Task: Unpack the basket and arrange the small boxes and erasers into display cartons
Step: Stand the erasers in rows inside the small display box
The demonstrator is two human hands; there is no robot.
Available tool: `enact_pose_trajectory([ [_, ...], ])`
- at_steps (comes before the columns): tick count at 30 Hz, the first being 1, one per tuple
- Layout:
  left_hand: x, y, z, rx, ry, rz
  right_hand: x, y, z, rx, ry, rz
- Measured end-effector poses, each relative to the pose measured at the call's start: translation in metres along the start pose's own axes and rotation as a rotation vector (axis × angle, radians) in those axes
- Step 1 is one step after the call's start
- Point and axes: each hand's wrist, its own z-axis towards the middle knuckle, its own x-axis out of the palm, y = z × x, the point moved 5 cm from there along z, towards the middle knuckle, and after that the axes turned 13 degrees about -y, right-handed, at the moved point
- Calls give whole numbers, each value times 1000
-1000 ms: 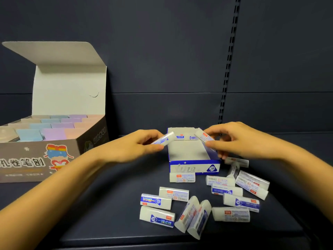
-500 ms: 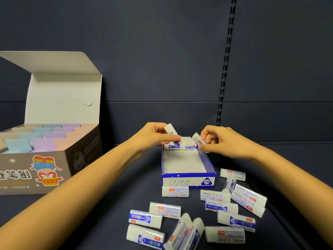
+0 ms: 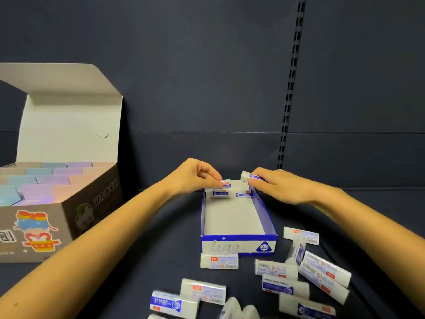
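A small blue-and-white display carton [image 3: 239, 244] marked 2B sits open on the dark shelf. Two white erasers [image 3: 231, 194] lie side by side at its far end. My left hand [image 3: 195, 177] pinches another eraser [image 3: 224, 184] just above those two, at the far left corner. Over the carton's far right corner my right hand [image 3: 276, 186] grips an eraser [image 3: 249, 176], tilted. Several loose wrapped erasers [image 3: 219, 261] lie scattered on the shelf in front of and to the right of the carton.
A large grey carton [image 3: 66, 217] with its lid up stands at the left, filled with pastel small boxes [image 3: 54, 180]. The dark back panel [image 3: 207, 88] rises right behind the small carton. A slotted upright [image 3: 286, 111] runs down the panel.
Both hands have gone from above the carton's near part to its far end with their erasers. The left eraser now lies flat over the row inside. The view has dipped downward.
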Motion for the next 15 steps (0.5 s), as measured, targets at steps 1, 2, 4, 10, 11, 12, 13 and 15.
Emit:
enact_pose_trajectory([
  [1,0,1,2,21,10,30,1,-1,3,10,2,-3],
  [2,0,1,4,46,23,62,2,-1,4,8,0,-12],
  [4,2,1,6,100,55,139,4,-1,9,-20,-4,-60],
  [10,13,7,13,175,81,269,9,6,23,-92,-51,-210],
  [11,14,8,14,176,79,272,8,8,25,-99,-74,-233],
  [12,15,9,16,173,79,272,8,9,26,-104,-91,-248],
  [13,16,10,16,169,79,271,9,10,27,-108,-99,-258],
  [15,19,13,18,165,81,277,11,9,29,-111,-88,-268],
])
